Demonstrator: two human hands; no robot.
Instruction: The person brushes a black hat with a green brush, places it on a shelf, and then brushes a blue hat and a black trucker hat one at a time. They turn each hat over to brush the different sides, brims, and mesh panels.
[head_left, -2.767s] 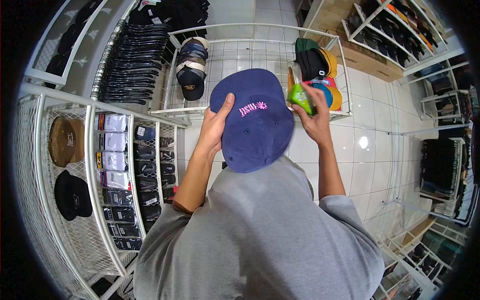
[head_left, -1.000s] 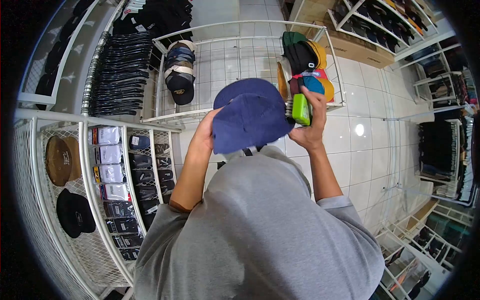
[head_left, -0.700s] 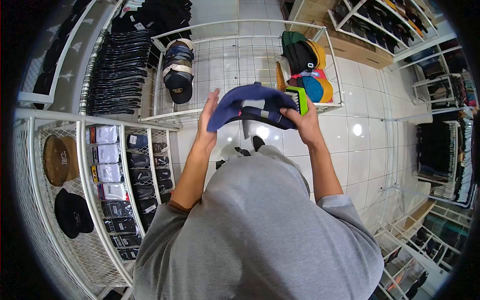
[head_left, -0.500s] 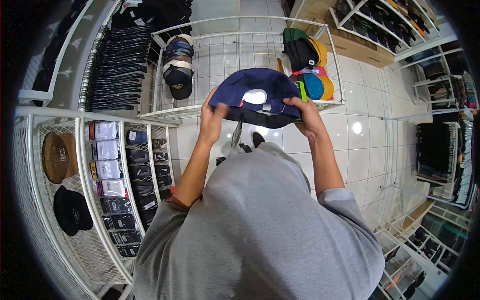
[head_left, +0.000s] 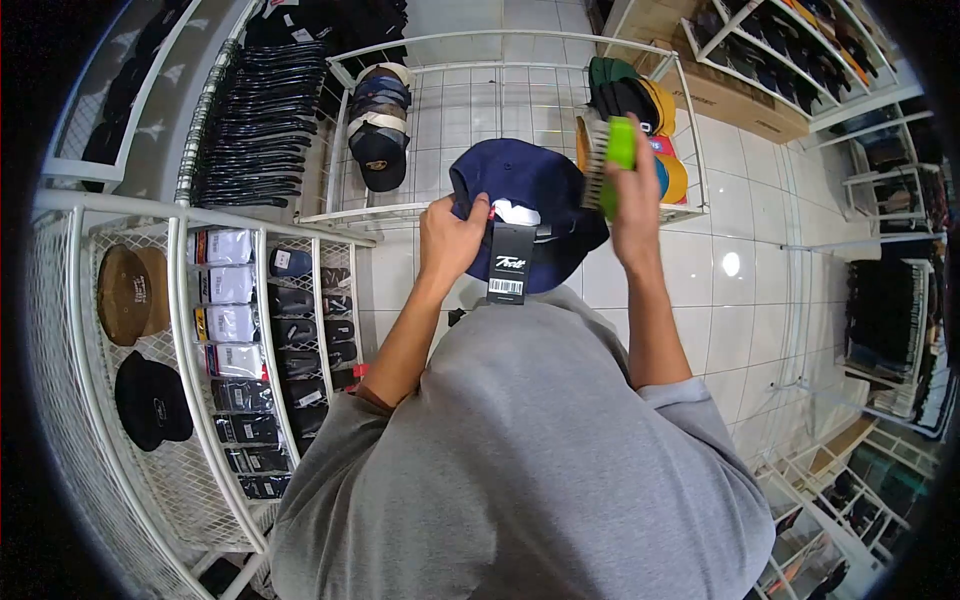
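A navy blue baseball cap (head_left: pixel 515 170) is held in front of my chest, its back opening facing me. My left hand (head_left: pixel 452 238) grips its left edge, thumb on the fabric beside the opening. From the cap hangs a black paper tag (head_left: pixel 511 262) with white lettering and a barcode. My right hand (head_left: pixel 635 215) is wrapped round a bright green brush (head_left: pixel 620 150), raised at the cap's right side. The brush's pale bristles face left, towards the cap, and overlap its right edge in this view.
Beyond the cap stands a white wire rack (head_left: pixel 520 65) with a stack of caps (head_left: pixel 380 130) at left and colourful caps (head_left: pixel 640 95) at right. Left is a mesh shelf (head_left: pixel 180 330) with bucket hats and packaged goods. A cardboard box (head_left: pixel 745 95) lies at the upper right.
My right hand has let go of the cap's right side and lifted the green brush beside it. The cap has turned and tilted in my left hand, and its tag now faces me.
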